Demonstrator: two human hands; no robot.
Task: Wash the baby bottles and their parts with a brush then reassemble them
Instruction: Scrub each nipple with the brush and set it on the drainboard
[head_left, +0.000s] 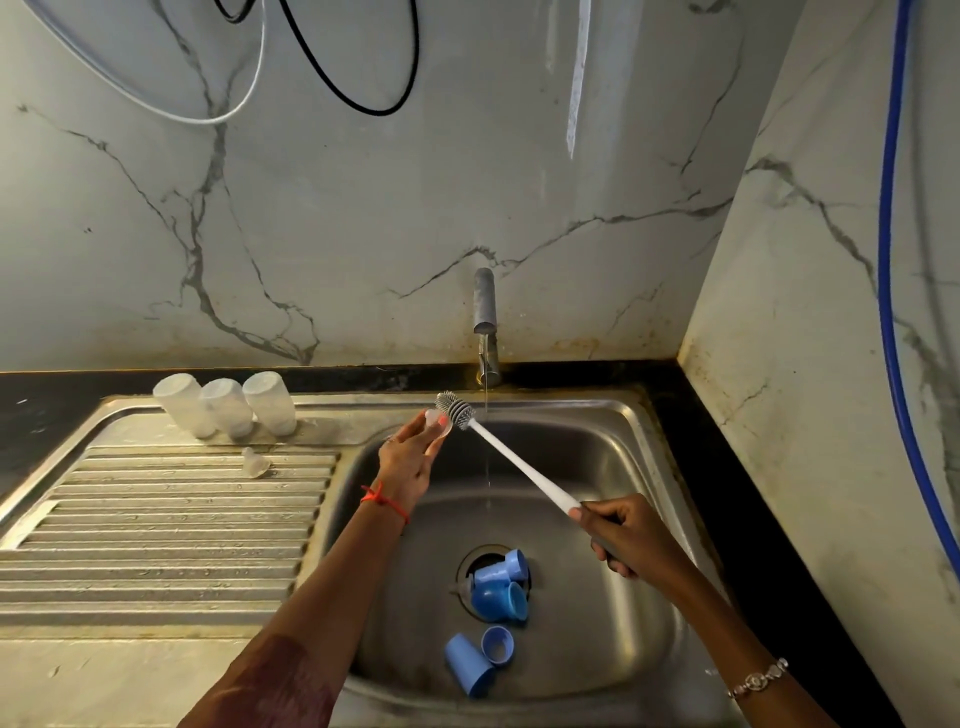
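left grip (408, 460) around nipple (434, 419), brush (519, 462) alongside

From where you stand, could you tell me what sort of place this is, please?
Probably a home kitchen: a steel sink with a ribbed drainboard, a running tap, and a marble-look wall behind.

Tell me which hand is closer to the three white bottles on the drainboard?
The left. The left hand, pinching a small clear part, is just right of the bottles; the right hand grips the brush handle much farther right, over the sink.
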